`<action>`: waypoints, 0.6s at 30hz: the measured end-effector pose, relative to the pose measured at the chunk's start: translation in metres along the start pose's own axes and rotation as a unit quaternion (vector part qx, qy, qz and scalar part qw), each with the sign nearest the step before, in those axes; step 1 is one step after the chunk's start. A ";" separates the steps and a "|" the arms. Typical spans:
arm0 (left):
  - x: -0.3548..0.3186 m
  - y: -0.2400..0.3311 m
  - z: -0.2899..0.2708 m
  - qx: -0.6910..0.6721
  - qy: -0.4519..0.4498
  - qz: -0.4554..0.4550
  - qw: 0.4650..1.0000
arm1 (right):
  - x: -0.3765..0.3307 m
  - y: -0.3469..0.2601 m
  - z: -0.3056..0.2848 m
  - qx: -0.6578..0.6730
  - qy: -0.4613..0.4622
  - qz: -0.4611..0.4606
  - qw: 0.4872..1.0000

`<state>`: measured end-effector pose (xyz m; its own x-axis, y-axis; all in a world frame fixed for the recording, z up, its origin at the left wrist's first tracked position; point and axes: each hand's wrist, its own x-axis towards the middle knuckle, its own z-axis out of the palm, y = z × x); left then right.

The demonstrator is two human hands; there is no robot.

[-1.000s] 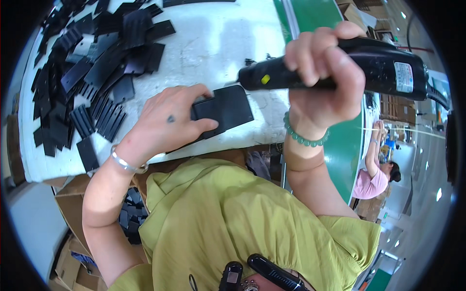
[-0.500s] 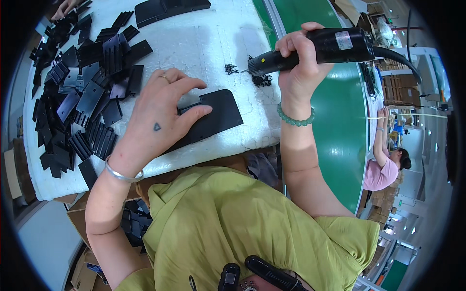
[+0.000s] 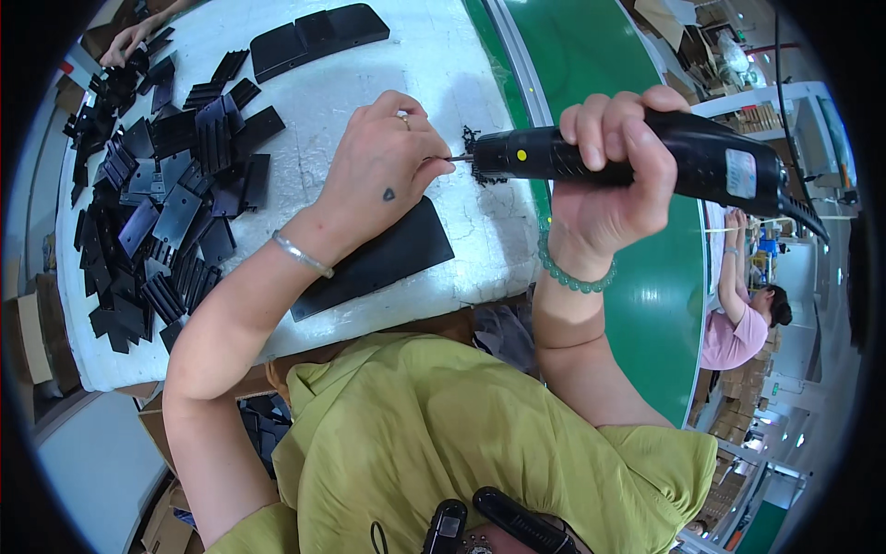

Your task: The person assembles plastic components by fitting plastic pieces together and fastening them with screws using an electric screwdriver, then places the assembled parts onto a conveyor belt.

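My right hand is wrapped round a black electric screwdriver, held nearly level with its bit toward the left. At the bit's tip, my left hand has thumb and forefinger pinched together; what sits between them is too small to make out. Beneath the left hand and wrist a flat black panel lies on the white work surface. A little heap of small black screws lies under and beside the screwdriver's front end, partly hidden by it.
Many black metal brackets are heaped on the left. Another black panel lies at the far side. Another person's hand reaches in at far left. To the right runs a green belt, with a person in pink beyond.
My left hand has moved from the panel up and right to the bit's tip, its fingers closing into a pinch. The screwdriver has come nearer and lower. The far panel appears whole.
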<state>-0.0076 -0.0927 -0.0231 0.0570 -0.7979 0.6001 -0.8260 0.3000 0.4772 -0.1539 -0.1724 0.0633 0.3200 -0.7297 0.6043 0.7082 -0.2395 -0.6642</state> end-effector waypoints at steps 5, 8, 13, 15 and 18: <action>-0.004 0.013 -0.017 -0.021 -0.006 0.051 0.998 | 0.001 -0.020 -0.001 0.055 -0.156 0.024 0.986; -0.008 0.024 -0.029 -0.033 -0.035 0.085 0.995 | -0.003 -0.031 0.007 0.031 -0.293 0.032 0.955; -0.027 0.031 -0.040 -0.057 -0.074 -0.005 0.996 | -0.020 -0.037 0.019 0.009 -0.279 0.047 0.959; -0.031 0.038 -0.049 -0.072 0.037 -0.080 0.994 | -0.026 -0.032 0.020 0.035 -0.260 0.078 0.962; -0.046 0.021 -0.073 -0.117 -0.017 -0.188 0.975 | -0.033 -0.030 0.023 0.063 -0.298 0.114 0.946</action>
<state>0.0133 -0.0118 0.0064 0.3094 -0.8899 0.3352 -0.5994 0.0912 0.7953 -0.1707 -0.1264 0.0736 0.7451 -0.2528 0.6172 0.6350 -0.0142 -0.7724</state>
